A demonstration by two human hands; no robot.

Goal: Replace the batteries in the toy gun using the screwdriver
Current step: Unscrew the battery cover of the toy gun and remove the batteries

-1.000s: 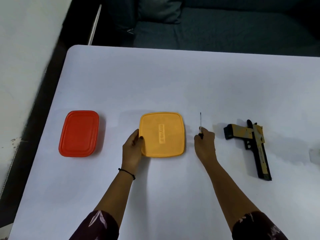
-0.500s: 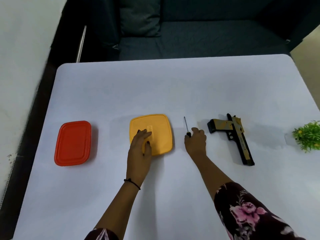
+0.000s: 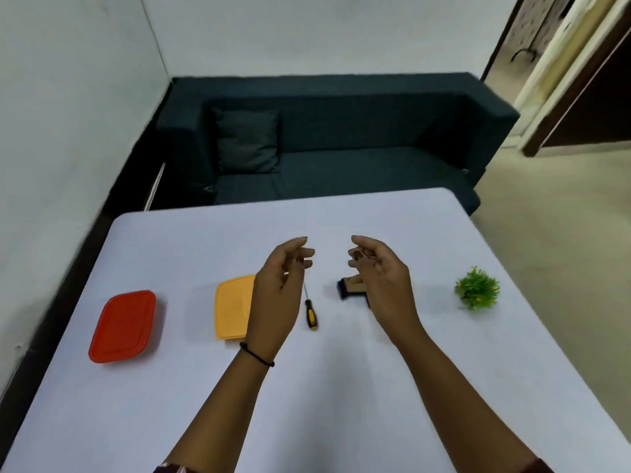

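Note:
A small screwdriver [image 3: 310, 311] with a yellow and black handle lies on the white table [image 3: 341, 387], its thin shaft pointing away from me. Right of it lies the black and tan toy gun [image 3: 350, 288], mostly hidden behind my right hand [image 3: 382, 281]. Both hands are raised above the table with loosely curled fingers and hold nothing. My left hand [image 3: 278, 291] hangs over the right part of the yellow box [image 3: 234, 307], just left of the screwdriver.
A red lidded box [image 3: 123, 326] sits at the left of the table. A small green plant [image 3: 477, 292] stands at the right. A dark sofa [image 3: 324, 141] stands beyond the far table edge. A doorway is at the upper right.
Both hands have lifted off the table: the left left the yellow lid, the right let go of the screwdriver, which now lies free. The camera has tilted up and back.

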